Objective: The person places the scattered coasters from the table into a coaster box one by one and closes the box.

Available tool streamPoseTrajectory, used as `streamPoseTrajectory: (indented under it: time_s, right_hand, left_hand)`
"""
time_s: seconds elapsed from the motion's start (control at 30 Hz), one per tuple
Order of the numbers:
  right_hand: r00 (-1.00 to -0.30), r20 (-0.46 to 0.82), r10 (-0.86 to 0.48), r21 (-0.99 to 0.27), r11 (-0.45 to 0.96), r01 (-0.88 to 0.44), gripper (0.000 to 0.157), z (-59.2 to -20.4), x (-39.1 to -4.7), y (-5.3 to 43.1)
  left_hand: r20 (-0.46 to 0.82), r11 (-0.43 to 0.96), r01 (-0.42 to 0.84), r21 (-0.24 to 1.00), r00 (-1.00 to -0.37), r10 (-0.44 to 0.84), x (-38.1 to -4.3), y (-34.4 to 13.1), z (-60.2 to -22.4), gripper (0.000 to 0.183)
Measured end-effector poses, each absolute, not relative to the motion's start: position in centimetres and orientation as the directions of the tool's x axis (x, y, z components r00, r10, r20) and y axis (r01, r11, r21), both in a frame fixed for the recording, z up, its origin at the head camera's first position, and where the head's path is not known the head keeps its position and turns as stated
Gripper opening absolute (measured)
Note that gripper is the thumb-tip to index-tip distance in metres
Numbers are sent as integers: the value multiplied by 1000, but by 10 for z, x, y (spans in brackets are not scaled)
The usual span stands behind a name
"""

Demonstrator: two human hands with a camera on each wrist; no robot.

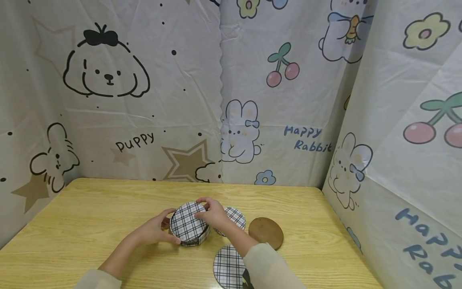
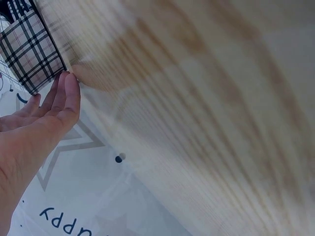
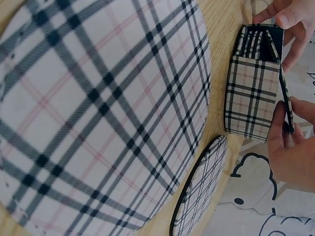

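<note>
A round plaid coaster holder (image 1: 197,239) stands on the table, its top partly covered by a plaid coaster (image 1: 187,221). My right hand (image 1: 215,216) pinches this coaster at its edge. In the right wrist view the pinched coaster (image 3: 280,73) leans across the mouth of the holder (image 3: 250,98), one end inside and the other sticking out. Several coasters (image 3: 251,45) are stacked within. My left hand (image 1: 159,229) grips the holder's left side, thumb at the front. The left wrist view has its fingertips (image 2: 71,86) against the plaid wall (image 2: 34,51).
Right of the holder lies a plaid coaster (image 1: 236,218), partly behind my right hand. Another plaid coaster (image 1: 228,265) is nearer, partly under my right sleeve (image 1: 272,267). A brown round disc (image 1: 266,233) rests farther right. Printed curtains (image 1: 180,100) enclose the wooden table (image 1: 108,200).
</note>
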State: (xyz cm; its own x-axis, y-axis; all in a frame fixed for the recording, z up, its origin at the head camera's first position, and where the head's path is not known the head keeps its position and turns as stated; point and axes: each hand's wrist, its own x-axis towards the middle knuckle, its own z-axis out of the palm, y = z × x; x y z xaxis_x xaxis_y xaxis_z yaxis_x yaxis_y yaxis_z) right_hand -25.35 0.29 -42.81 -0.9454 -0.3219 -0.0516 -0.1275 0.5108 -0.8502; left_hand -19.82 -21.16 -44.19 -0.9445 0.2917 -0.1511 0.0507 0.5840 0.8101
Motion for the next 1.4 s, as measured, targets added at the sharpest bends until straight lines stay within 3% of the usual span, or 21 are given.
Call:
streamPoseTrajectory:
  time_s: [0.87,1.4]
  right_hand:
    - [-936,21,-352,-763,599,-243,39,-431,-253,3]
    - [-934,50,-354,-747,607,-271,29,-428,-249,5]
  left_hand:
    - [-163,613,35,789,-951,264,-197,-211,-444,103]
    - [-151,598,54,800,-946,288,-198,-212,-442,103]
